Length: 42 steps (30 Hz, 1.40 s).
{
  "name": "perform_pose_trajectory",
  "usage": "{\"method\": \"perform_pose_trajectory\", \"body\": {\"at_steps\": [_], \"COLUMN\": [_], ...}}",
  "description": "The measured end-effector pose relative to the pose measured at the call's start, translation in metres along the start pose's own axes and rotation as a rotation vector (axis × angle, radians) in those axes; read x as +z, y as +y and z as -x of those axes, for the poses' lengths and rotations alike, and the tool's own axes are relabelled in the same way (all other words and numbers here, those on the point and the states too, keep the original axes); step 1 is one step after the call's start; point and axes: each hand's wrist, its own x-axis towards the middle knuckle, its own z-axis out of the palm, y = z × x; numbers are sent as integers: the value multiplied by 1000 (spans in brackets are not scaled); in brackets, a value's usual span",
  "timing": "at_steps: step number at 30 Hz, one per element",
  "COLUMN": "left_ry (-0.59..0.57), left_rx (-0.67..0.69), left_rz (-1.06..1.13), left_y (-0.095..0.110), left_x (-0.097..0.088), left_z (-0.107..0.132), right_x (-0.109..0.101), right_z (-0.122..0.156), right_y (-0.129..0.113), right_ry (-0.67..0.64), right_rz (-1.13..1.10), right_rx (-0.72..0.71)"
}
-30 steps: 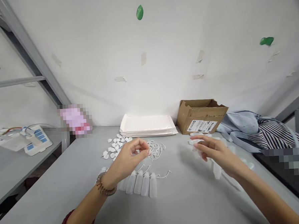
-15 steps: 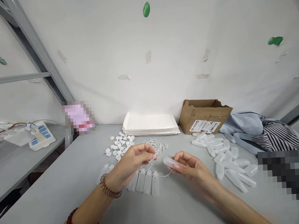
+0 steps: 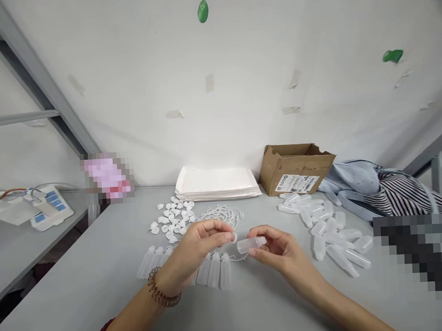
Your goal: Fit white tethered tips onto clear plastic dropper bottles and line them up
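Note:
My left hand (image 3: 206,243) pinches a small white plastic ring (image 3: 234,237) between thumb and fingertips. Facing it, my right hand (image 3: 279,249) grips a small translucent squeeze bottle (image 3: 247,244) that lies nearly level, its closed end to the left and its neck towards my palm. A thin white cord (image 3: 240,257) curves beneath the bottle; what it joins is hard to see. Below my hands, a row of similar bottles (image 3: 214,272) lies on the table, partly hidden by my left hand and wrist. Behind my left hand sits a pile of white ring cords (image 3: 223,214).
Small white caps (image 3: 174,217) are scattered at the left, loose translucent bottles (image 3: 328,229) at the right. At the back stand a stack of white padded envelopes (image 3: 218,183) and an open cardboard box (image 3: 297,169). A striped cloth bag (image 3: 403,190) lies at the far right.
The bottle in my right hand has turned, so its neck now shows at the right. My left hand keeps its pinch on the ring. The whole view has shifted slightly.

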Motion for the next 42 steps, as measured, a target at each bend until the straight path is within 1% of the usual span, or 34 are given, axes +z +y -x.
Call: {"method": "perform_pose_trajectory", "body": {"at_steps": [4, 8, 11, 14, 17, 19, 22, 25, 28, 30, 37, 42], "left_ry": [-20, -44, -33, -25, -45, -53, -36, 4, 53, 57, -7, -14], "left_rx": [30, 76, 79, 69, 60, 63, 70, 77, 74, 50, -34, -24], "left_rz": [-19, -31, -24, 1, 62, 93, 94, 45, 17, 35, 144, 79], "left_y": [-2, -6, -7, -9, -10, -11, -11, -11, -13, -13, -12, -14], "left_x": [5, 9, 11, 14, 17, 18, 19, 19, 20, 22, 23, 20], "left_z": [2, 2, 2, 2, 2, 3, 3, 3, 3, 3, 3, 3], "right_x": [2, 4, 6, 6, 5, 4, 2, 1, 2, 2, 1, 1], "right_z": [0, 2, 5, 6, 7, 7, 8, 8, 8, 8, 9, 9], "right_y": [1, 3, 6, 7, 6, 5, 6, 9, 12, 14, 17, 19], "right_ry": [3, 17, 57, 110, 148, 147, 162, 190, 186, 187, 135, 145], "right_rz": [45, 185, 213, 185, 254, 322, 472, 638, 718, 747, 791, 788], "right_rx": [-84, -177, -254, -278, -327, -396, -544, -704, -806, -835, -875, -867]}}
